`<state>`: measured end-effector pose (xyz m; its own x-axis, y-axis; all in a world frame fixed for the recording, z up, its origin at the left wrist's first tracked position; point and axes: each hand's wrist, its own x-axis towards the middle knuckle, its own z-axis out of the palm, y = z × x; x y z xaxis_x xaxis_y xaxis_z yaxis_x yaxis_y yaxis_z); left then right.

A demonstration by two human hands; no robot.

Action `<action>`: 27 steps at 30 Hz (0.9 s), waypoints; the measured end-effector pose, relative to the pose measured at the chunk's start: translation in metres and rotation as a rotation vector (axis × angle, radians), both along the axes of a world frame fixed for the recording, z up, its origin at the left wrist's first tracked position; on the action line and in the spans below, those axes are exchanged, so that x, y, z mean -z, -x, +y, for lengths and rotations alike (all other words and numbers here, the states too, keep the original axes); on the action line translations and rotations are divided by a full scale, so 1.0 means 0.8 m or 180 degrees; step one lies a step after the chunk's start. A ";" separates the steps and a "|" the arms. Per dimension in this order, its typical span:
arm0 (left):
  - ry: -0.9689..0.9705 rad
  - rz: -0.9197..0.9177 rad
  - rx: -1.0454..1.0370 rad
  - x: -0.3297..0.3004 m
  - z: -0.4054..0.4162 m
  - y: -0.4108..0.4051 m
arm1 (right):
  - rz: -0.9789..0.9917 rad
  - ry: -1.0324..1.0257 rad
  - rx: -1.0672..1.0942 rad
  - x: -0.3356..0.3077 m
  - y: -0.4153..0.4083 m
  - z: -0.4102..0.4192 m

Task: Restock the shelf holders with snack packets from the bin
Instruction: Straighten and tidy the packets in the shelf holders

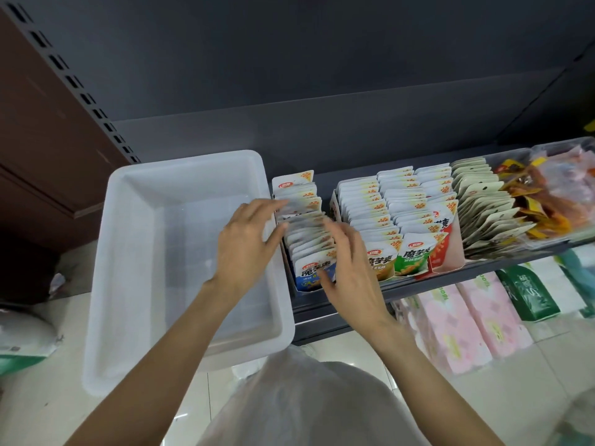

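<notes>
My left hand (248, 239) and right hand (346, 268) bracket the leftmost row of snack packets (307, 226), which stands on edge in its holder (301, 286) at the shelf's (418, 289) left end. The row's long axis runs from the shelf's front edge toward its back. My left grip lies flat and spread against the row's left flank, fingers straight; my right grip presses the right flank with fingers mostly straight, clamped on nothing. The bin (180, 252) sits just left of the shelf, under my left wrist, and looks empty, so squaring this row is probably what remains, with both hands equally near.
</notes>
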<state>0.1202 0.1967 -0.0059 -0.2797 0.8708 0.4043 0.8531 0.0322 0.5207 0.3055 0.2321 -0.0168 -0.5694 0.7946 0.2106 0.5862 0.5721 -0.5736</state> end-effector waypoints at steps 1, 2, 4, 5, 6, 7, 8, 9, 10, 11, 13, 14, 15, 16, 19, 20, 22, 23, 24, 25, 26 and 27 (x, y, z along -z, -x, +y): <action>0.0127 -0.0591 -0.0198 -0.002 -0.003 -0.004 | 0.0262 0.0322 0.0088 0.000 0.001 -0.004; 0.0206 -0.1296 -0.0396 -0.007 -0.007 -0.012 | 0.0493 0.0679 0.0107 0.000 0.003 -0.007; 0.0322 -0.2558 -0.0677 -0.020 -0.017 -0.036 | 0.0765 0.1319 0.0128 0.005 0.008 -0.010; 0.0367 -0.3008 -0.0664 -0.025 -0.023 -0.049 | 0.0860 0.1584 0.0157 0.008 0.011 -0.008; 0.0396 -0.3354 -0.0567 -0.026 -0.029 -0.062 | 0.0961 0.1784 0.0199 0.011 0.014 -0.004; 0.0423 -0.3596 -0.0427 -0.025 -0.032 -0.074 | 0.1062 0.1953 0.0245 0.014 0.016 0.000; 0.0452 -0.3734 -0.0285 -0.026 -0.033 -0.085 | 0.1158 0.2133 0.0286 0.016 0.018 0.004; 0.0489 -0.3797 -0.0196 -0.024 -0.030 -0.094 | 0.1253 0.2311 0.0305 0.017 0.019 0.006; 0.0511 -0.3863 -0.0168 -0.021 -0.026 -0.100 | 0.1325 0.2426 0.0278 0.017 0.020 0.007; 0.0507 -0.3943 -0.0209 -0.017 -0.020 -0.104 | 0.1378 0.2477 0.0225 0.019 0.020 0.007; 0.0444 -0.4047 -0.0347 -0.011 -0.013 -0.110 | 0.1423 0.2476 0.0152 0.022 0.018 0.004; 0.0398 -0.4060 -0.0357 -0.008 -0.012 -0.112 | 0.1439 0.2486 0.0166 0.022 0.018 0.002; 0.0358 -0.4066 -0.0333 -0.006 -0.013 -0.114 | 0.1475 0.2524 0.0190 0.022 0.017 0.001; 0.0309 -0.4092 -0.0299 -0.003 -0.016 -0.117 | 0.1511 0.2555 0.0218 0.021 0.015 -0.001; 0.0186 -0.4231 -0.0243 0.003 -0.032 -0.125 | 0.1594 0.2571 0.0231 0.018 0.006 -0.014; 0.0134 -0.4274 -0.0247 0.004 -0.037 -0.125 | 0.1615 0.2602 0.0181 0.015 0.003 -0.019; 0.0091 -0.4367 -0.0281 0.007 -0.037 -0.120 | 0.1701 0.2703 0.0067 0.006 0.002 -0.026; 0.0107 -0.4394 -0.0281 0.006 -0.032 -0.116 | 0.1775 0.2768 0.0038 0.001 0.003 -0.025; 0.0145 -0.4384 -0.0296 0.006 -0.026 -0.112 | 0.1847 0.2822 0.0049 -0.004 0.005 -0.021; 0.0179 -0.4350 -0.0307 0.005 -0.020 -0.108 | 0.1909 0.2848 0.0113 -0.006 0.009 -0.013; 0.0184 -0.4313 -0.0325 0.005 -0.013 -0.103 | 0.1949 0.2846 0.0192 -0.009 0.014 -0.003; 0.0172 -0.4311 -0.0305 0.003 -0.007 -0.100 | 0.1966 0.2839 0.0262 -0.011 0.020 0.008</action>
